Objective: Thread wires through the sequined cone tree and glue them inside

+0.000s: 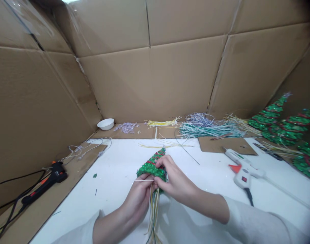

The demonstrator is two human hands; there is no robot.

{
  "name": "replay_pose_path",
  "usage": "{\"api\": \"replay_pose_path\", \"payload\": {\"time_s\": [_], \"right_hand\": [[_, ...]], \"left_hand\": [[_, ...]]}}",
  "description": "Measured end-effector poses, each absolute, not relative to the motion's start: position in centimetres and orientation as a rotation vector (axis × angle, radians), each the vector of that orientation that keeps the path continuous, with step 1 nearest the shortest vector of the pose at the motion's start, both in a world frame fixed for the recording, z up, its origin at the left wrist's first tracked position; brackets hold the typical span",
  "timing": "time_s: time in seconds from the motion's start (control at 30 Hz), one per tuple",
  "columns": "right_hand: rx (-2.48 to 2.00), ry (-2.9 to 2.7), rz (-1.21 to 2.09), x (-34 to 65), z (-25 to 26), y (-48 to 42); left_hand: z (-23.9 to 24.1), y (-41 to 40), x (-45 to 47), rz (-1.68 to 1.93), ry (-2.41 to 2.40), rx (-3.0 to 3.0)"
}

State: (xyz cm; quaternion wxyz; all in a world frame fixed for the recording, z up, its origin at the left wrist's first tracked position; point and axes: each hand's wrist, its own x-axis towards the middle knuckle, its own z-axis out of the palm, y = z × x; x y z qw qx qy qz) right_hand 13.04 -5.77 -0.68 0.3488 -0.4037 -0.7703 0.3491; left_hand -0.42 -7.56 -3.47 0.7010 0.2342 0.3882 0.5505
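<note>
A small green tinsel Christmas tree (151, 166) with red trim is held over the white table, its tip pointing away from me. A bundle of yellow, white and green wires (154, 217) hangs from its base toward me. My left hand (138, 196) is closed around the base and the top of the wires. On the tree's right side, my right hand (169, 174) has its thumb and fingers closed on the lower edge. A thin white wire (143, 180) sticks out to the left between the hands. The fingertips are partly hidden behind the tinsel.
A white glue gun (243, 167) lies right, a black glue gun (46, 183) left with its cables. Along the back are a white bowl (105, 124), purple tinsel pieces (127, 127), yellow wires (162, 122) and green wires (208, 129). Finished trees (287, 125) stand right. Cardboard walls (150, 81) enclose the table.
</note>
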Motion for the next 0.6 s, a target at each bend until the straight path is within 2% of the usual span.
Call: {"api": "replay_pose_path", "payload": {"time_s": [0.33, 0.6], "right_hand": [[-1.056, -1.923, 1.040, 13.0, -0.6, -5.7], [-1.013, -1.924, 1.061, 13.0, -0.7, -5.9]], "left_hand": [[-1.7, -9.2, -0.6, 1.217, 0.828, 0.480], [-2.7, -9.0, -0.8, 1.229, 0.867, 0.403]]}}
